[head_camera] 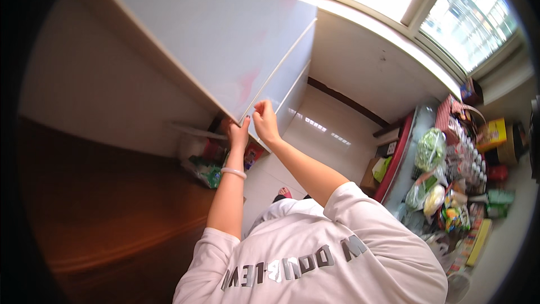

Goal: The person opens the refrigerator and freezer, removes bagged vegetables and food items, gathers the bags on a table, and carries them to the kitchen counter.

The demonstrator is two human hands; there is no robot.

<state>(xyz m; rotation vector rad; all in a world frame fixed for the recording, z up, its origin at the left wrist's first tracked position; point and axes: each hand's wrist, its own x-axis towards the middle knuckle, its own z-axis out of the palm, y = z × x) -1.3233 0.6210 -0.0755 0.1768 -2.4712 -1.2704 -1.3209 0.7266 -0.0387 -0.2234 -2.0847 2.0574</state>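
A tall refrigerator or cabinet with a glossy pale front (202, 29) stands before me, light seams dividing its panels. My left hand (239, 133), a pale bangle (233, 172) on its wrist, is at the lower left corner of the large upper panel. Its thumb lies along the front, and the other fingers go around the side edge, partly hidden. Close to the seam below that panel is my right hand (265, 123), its fingers curled. I see nothing in it, but whether the fingertips touch the front cannot be told.
Behind my left hand are plastic bags (206, 169) with packages. A brown wooden surface (126, 215) fills the lower left. On the right, a red-edged table (394, 164) bears bagged vegetables (430, 150), several bottles (466, 156) and a pink basket (447, 114). A window (422, 12) is above.
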